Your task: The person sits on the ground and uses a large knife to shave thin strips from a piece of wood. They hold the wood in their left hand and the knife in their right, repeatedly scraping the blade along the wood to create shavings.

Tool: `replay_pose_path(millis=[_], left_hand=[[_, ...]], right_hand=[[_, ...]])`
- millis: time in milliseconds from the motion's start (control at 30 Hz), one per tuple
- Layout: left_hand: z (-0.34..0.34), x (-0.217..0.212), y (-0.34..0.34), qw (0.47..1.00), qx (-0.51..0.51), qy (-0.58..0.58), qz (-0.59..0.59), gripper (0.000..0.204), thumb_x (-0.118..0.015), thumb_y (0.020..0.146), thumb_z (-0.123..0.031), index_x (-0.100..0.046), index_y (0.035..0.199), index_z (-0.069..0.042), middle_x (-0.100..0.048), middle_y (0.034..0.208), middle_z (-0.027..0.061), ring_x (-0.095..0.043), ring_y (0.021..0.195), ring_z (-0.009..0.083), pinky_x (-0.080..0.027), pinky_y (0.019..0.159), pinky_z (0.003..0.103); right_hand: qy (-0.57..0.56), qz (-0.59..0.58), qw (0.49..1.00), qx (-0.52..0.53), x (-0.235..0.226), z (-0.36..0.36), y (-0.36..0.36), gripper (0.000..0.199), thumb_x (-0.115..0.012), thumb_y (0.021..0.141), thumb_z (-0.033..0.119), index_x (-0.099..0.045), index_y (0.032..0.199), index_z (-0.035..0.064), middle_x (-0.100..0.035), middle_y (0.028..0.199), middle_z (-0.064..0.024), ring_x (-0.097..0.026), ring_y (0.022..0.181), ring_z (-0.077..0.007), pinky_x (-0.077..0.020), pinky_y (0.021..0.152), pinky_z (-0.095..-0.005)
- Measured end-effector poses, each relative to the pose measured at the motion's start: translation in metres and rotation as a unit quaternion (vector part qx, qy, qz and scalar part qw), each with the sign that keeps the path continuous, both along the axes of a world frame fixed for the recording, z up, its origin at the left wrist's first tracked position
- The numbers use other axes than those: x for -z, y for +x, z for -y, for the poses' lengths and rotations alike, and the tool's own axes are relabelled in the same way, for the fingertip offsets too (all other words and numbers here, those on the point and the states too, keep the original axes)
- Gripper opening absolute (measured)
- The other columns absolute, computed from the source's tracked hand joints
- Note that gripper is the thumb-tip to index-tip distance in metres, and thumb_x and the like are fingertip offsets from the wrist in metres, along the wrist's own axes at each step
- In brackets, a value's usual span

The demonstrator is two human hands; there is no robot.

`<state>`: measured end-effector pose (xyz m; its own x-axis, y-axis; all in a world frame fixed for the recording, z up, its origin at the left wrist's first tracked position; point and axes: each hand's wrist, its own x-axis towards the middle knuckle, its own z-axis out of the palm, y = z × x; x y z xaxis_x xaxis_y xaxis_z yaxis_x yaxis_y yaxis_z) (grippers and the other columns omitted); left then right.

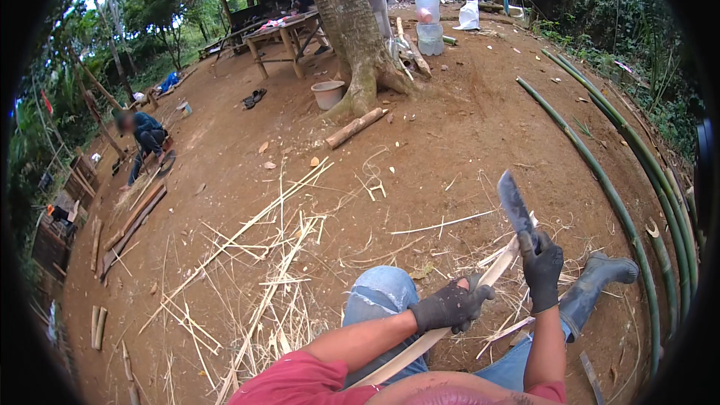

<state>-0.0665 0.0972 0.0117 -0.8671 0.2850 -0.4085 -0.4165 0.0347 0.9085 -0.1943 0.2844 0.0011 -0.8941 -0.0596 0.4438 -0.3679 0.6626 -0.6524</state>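
A long pale bamboo strip runs from beside my body up and to the right, across my bent knee. My left hand, in a dark glove, is closed around its middle. In my dark-gloved right hand is a machete, its broad grey blade pointing up and away. The machete's lower blade is close to the strip's far end; whether they touch I cannot tell. Thin bamboo shavings lie on the ground around my hands and my rubber boot.
Split bamboo slivers litter the dirt at left. Long green bamboo poles lie at right. A short log and a pot are by the tree. Another person crouches far left; a bamboo table stands behind.
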Motion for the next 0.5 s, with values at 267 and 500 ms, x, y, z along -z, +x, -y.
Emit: replay_pose_path(millis=[267,500], left_hand=[[0.004,-0.003,-0.003,1.000,-0.003,0.005,-0.011,0.039,-0.047,0.105,-0.044,-0.056,0.121,-0.009,-0.049,0.066,-0.0020,-0.052,0.047,0.0080,-0.042,0.041,0.026],[0.002,-0.001,-0.001,0.999,-0.010,0.017,-0.026,0.034,-0.049,0.103,-0.043,-0.054,0.116,-0.012,-0.051,0.066,-0.0004,-0.053,0.045,0.0100,-0.041,0.037,0.027]], right_hand=[[0.113,0.006,0.993,-0.016,-0.002,0.000,0.016,0.048,-0.077,0.086,0.048,-0.062,0.075,0.0036,-0.057,0.056,-0.0151,-0.056,0.050,-0.0300,-0.0412,0.051,-0.0433],[0.095,0.021,0.991,-0.090,-0.013,0.003,0.031,0.048,-0.076,0.087,0.047,-0.064,0.075,0.0019,-0.055,0.056,-0.0142,-0.053,0.049,-0.0291,-0.0394,0.050,-0.0422]])
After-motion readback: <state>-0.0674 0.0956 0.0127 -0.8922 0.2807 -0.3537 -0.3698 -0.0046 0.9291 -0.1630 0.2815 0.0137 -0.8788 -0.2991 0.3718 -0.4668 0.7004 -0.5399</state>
